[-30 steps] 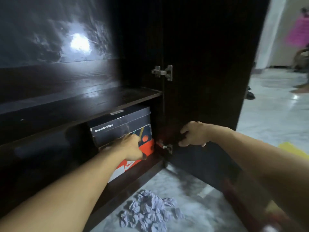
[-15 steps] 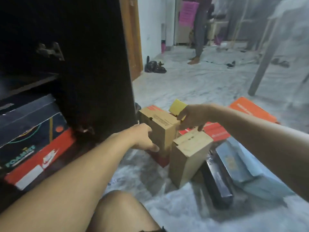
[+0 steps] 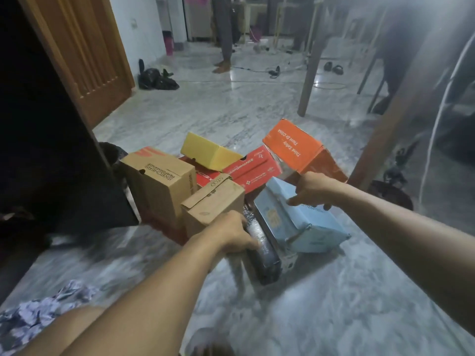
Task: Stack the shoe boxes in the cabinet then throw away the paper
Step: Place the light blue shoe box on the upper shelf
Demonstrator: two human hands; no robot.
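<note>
Several shoe boxes lie in a heap on the marble floor. My left hand (image 3: 232,236) grips the near edge of a black box (image 3: 264,255) that stands on its side beside a small brown box (image 3: 213,205). My right hand (image 3: 312,188) rests on top of a light blue box (image 3: 298,219), fingers curled over its edge. Behind them are a tall brown Skechers box (image 3: 159,181), a yellow box (image 3: 208,151), a red box (image 3: 253,169) and an orange box (image 3: 298,150). Crumpled paper (image 3: 38,312) lies at the lower left. The dark cabinet door (image 3: 51,150) stands at the left.
A wooden door (image 3: 84,55) is behind the cabinet. A person's legs (image 3: 223,34) stand at the back of the room. Table legs (image 3: 312,62) rise on the right, with black bags (image 3: 156,79) and cables on the floor further off.
The view has swung from the cabinet shelf to the box heap. My left hand went from the brown box to the black box; my right hand dropped from the yellow box to the light blue one.
</note>
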